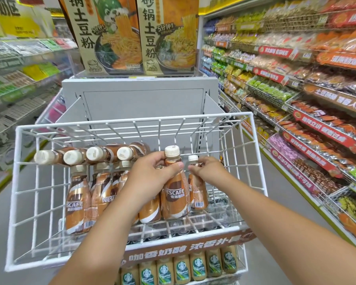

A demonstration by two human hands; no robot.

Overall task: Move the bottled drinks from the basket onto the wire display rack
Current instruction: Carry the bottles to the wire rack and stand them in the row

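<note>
White wire rack [119,122] holds upright coffee bottles [78,200].

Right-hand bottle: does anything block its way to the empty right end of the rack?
Nothing visible does. The right hand grips the bottle by the neck, over the rack; the shelf to its right lies bare.
</note>
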